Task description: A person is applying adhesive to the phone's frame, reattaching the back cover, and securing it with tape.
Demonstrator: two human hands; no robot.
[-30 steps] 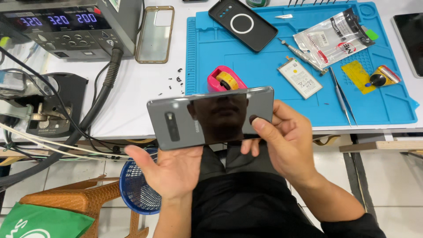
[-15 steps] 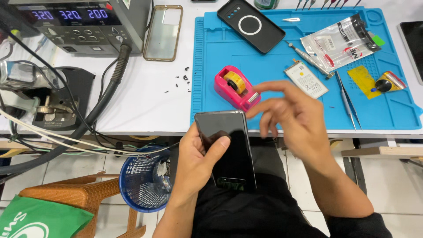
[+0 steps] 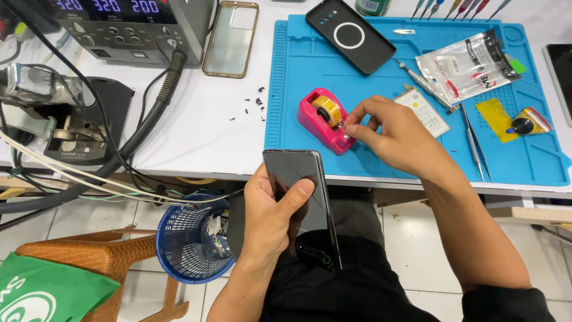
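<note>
Below the near edge of the white bench [image 3: 196,149], the left hand [image 3: 271,209] is wrapped around a dark phone [image 3: 301,191], thumb pressed across its glossy face. Farther off on the blue mat [image 3: 298,77], the right hand [image 3: 393,134] pinches thumb and fingertips together at the front of the pink tape dispenser [image 3: 322,119], right of the scattered black screws [image 3: 253,104].
</note>
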